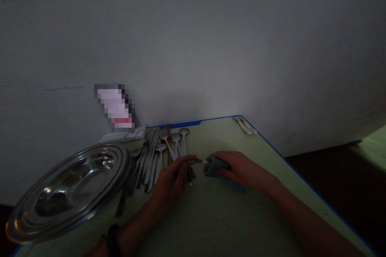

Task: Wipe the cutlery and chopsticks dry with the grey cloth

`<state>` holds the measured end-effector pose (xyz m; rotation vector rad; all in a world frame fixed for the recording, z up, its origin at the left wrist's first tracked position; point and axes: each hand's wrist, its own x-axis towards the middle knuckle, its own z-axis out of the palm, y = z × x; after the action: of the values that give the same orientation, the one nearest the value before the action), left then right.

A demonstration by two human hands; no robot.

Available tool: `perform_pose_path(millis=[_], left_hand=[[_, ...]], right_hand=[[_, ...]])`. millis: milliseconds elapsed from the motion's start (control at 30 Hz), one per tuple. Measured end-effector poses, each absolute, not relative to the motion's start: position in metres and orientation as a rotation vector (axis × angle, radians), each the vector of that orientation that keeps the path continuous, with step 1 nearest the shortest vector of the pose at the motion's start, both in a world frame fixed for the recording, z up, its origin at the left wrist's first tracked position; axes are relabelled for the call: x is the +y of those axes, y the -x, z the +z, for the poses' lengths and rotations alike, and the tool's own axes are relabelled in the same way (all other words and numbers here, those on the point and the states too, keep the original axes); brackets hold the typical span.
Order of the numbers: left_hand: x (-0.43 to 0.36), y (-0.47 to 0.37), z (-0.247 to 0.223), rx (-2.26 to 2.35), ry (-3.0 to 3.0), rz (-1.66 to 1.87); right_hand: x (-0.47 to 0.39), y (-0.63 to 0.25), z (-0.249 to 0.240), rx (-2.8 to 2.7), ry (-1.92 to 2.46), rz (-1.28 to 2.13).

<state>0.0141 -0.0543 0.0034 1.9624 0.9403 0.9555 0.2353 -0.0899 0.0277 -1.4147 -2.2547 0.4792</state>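
Near the middle of the table, my left hand [176, 174] is closed on one end of a metal piece of cutlery [197, 161]. Its kind cannot be made out because the fingers and a cloth cover most of it. My right hand [238, 166] grips a grey cloth [215, 166], bunched around the other end of that piece. A loose part of the cloth hangs below the right fingers. Just beyond my left hand lie several spoons [183, 131] and table knives [149, 176]. Two forks with pale handles [245, 126] rest at the far right corner.
Stacked oval metal trays [119, 156] stand at the left of the pale green table [211, 221]. Brown chopsticks [169, 144] lie among the cutlery. Behind, a blurred-out phone-like object [116, 106] leans above a white packet [123, 134]. A grey wall [211, 48] borders the back.
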Motion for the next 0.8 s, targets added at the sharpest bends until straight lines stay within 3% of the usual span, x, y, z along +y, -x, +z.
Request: perform_pose_path(millis=[167, 367, 567, 800], left_hand=[[-0.057, -0.017, 0.004, 0.771, -1.881, 0.938], [-0.054, -0.019, 0.004, 1.021, -1.833, 0.911], [-0.053, -0.016, 0.002, 0.97, -2.324, 0.77], [-0.058, -0.017, -0.001, 0.777, -2.78, 0.808]], right_hand=[[-0.087, -0.246, 0.024, -2.282, 1.313, 0.094], [-0.088, -0.248, 0.023, -2.235, 1.246, -0.225], [-0.09, -0.231, 0.021, -2.297, 1.206, -0.202], [-0.102, -0.205, 0.02, -2.381, 1.384, 0.083]])
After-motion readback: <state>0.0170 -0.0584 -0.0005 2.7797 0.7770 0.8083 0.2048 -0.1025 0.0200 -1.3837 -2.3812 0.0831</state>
